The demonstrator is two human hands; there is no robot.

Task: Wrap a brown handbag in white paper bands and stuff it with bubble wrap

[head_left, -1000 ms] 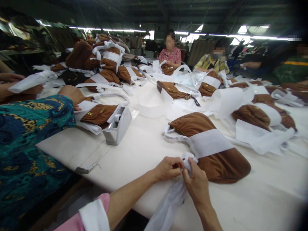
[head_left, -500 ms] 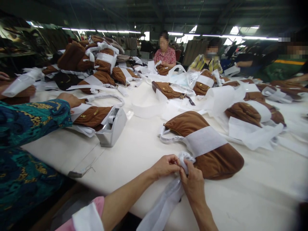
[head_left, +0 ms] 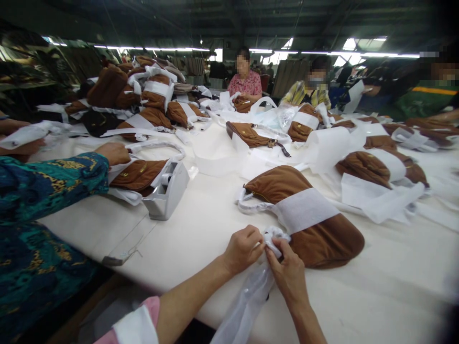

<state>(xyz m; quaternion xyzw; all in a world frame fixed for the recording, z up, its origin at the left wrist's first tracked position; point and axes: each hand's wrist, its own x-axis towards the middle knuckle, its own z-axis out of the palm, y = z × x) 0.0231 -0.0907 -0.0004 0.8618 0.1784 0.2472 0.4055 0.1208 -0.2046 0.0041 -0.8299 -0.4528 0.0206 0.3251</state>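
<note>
My hands are bare: no gloves, no rings, no watch or band at either wrist. My left hand [head_left: 243, 247] and right hand [head_left: 289, 274] both show short, plain nails. My forearms are uncovered right up towards the elbow. On my left arm I wear a pink sleeve [head_left: 152, 310] pushed up high, with a white cuff [head_left: 134, 327] over it, loose and slightly creased.
</note>
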